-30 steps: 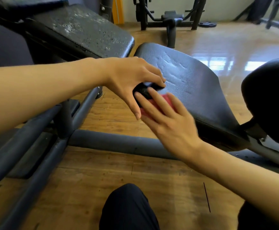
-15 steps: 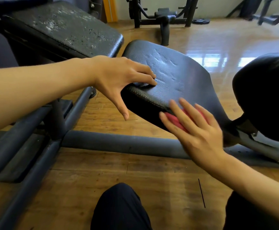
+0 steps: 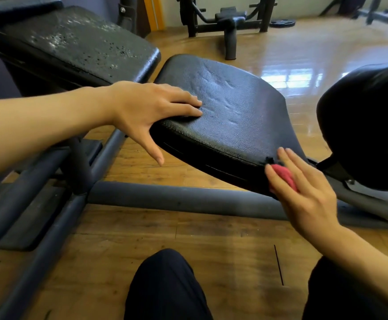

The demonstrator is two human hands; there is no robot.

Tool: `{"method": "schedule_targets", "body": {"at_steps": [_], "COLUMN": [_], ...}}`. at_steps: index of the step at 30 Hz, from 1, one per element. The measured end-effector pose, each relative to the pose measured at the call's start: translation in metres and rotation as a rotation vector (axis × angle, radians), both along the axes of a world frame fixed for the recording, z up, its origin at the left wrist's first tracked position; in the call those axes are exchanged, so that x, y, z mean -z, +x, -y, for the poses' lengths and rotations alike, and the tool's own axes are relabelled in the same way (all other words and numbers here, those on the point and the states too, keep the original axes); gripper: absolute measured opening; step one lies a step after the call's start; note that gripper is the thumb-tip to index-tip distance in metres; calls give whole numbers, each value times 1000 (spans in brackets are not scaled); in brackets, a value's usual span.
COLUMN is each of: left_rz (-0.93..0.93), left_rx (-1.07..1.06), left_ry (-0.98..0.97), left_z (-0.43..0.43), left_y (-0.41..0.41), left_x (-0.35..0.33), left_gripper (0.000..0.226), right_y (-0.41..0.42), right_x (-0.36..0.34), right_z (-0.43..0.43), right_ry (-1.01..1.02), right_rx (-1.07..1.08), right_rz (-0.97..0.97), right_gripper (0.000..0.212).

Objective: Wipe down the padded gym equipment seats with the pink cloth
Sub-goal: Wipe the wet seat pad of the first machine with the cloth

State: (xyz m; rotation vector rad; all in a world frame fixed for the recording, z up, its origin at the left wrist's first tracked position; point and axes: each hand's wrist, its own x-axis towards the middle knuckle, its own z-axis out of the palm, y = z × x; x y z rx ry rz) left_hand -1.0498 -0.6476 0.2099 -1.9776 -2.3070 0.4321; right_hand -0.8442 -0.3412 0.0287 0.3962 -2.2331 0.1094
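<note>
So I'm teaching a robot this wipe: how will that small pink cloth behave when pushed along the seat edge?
The small pink cloth is bunched under the right hand, so it is probably soft, floppy and light. Straight fingers press it against the black padded seat edge; without that pressure it would likely slip off. The seat's pebbled vinyl may drag it.

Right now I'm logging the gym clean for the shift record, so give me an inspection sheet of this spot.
Surface: black padded seat, creased on top; its near side edge is under the cloth.
Job's things: pink cloth pressed against the seat's near right edge; speckled, worn back pad to the left; rounded black pad to the right.
Clutter: nothing seen.
Hands: left hand rests flat on the seat's left end; right hand presses the cloth with straight fingers.
Cables: nothing seen.
Surroundings: wooden floor, grey frame tube, another machine and a weight plate behind.
</note>
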Motion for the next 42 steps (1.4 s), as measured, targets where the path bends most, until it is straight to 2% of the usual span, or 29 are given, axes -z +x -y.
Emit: {"method": "schedule_targets", "body": {"at_steps": [4,7,12,15,18,20,22,25,28,31,34,36,38,40,42], "left_rz": [-16,-4,12,24,14,11,5,6,4,-3,-12,-15,-18,-25,-43], "left_rx": [17,23,-11,-41,-70,-78,-83,-94,-119,-127,-123,-122,-118,-116,-128], "left_ry": [-24,-9,6,54,86,105,112,98,93,134,169,173,165,159,174], "left_z": [-4,-5,-5,-1,-1,-3,-5,-5,-3,-1,-1,-2,-2,-1,0], "left_y": [1,4,6,11,16,20,21,26,28,28,25,24,24,23,23], "left_x": [-3,-2,-1,2,5,5,5,2,1,5,11,12,12,10,10], "left_gripper": [124,123,119,113,103,95,90,89,89,88,87,86,85,83,82], "right_y": [-28,-47,-17,2,4,-4,-18,-37,-30,-9,2,-9,-28,-47,-61], "right_x": [-31,-42,15,55,54,25,-13,-45,-35,-4,3,-13,-38,-63,-82], "right_z": [69,102,29,-27,-30,3,45,86,63,5,-21,-13,2,21,41], "right_ry": [71,129,192,-4,-215,-213,-112,-29,-42,-296,-579,-696,-672,-539,-398], "right_rx": [-40,-82,-17,52,74,16,-24,-58,-85,-64,-28,33,5,-134,-183], "right_rz": [-130,-143,-125,-111,-91,-126,-136,-44,14,44,210,311,425,525,571], "right_gripper": [49,46,55,72,72,60,50,49,48,41,43,41,38,40,42]}}
